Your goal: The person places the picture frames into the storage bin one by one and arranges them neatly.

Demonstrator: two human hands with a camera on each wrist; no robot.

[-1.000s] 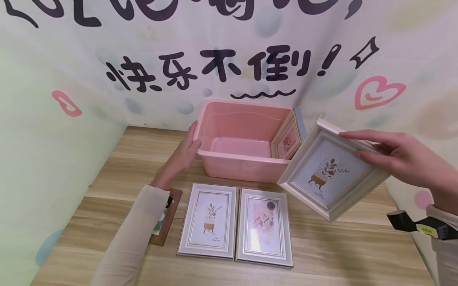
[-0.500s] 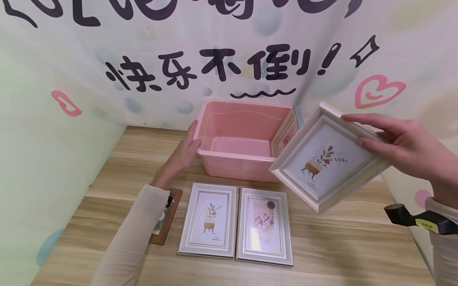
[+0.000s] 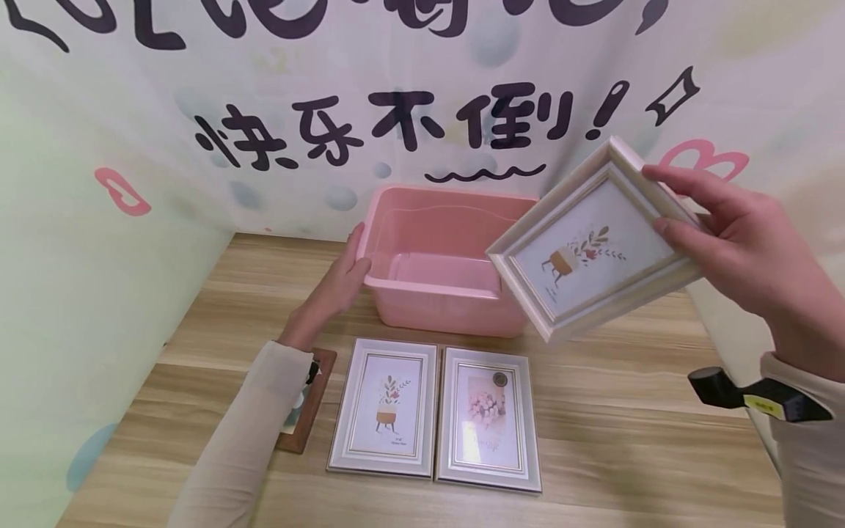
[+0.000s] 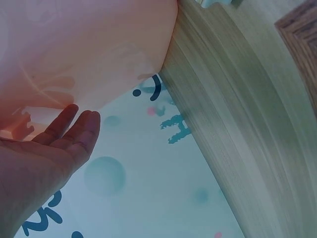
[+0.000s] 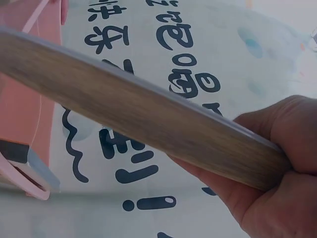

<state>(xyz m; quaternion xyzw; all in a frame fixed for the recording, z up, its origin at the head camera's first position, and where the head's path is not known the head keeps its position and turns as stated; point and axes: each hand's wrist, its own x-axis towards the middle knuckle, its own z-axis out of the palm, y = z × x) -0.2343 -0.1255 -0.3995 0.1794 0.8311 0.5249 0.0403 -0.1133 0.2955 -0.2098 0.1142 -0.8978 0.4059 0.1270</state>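
My right hand (image 3: 746, 227) pinches a white picture frame (image 3: 594, 249) by one edge, thumb on its front. The frame is tilted in the air over the right end of a pink plastic basin (image 3: 449, 312). In the right wrist view its wood-coloured edge (image 5: 148, 119) spans the picture. My left hand (image 3: 337, 286) holds the basin's left rim, with the thumb at the rim and the fingers (image 4: 74, 134) against the outside. Another frame (image 5: 29, 163) stands in the basin's right end, hidden in the head view behind the held one.
Two white picture frames, one with a plant print (image 3: 383, 407) and one with pink flowers (image 3: 488, 418), lie side by side on the wooden table (image 3: 634, 440). A brown frame (image 3: 310, 411) lies partly under my left forearm. A printed cloth (image 3: 297, 198) hangs behind the basin.
My right hand has raised the white picture frame and brought it left, tilting it further, so it covers the basin's right end. My left hand has stayed at the rim.
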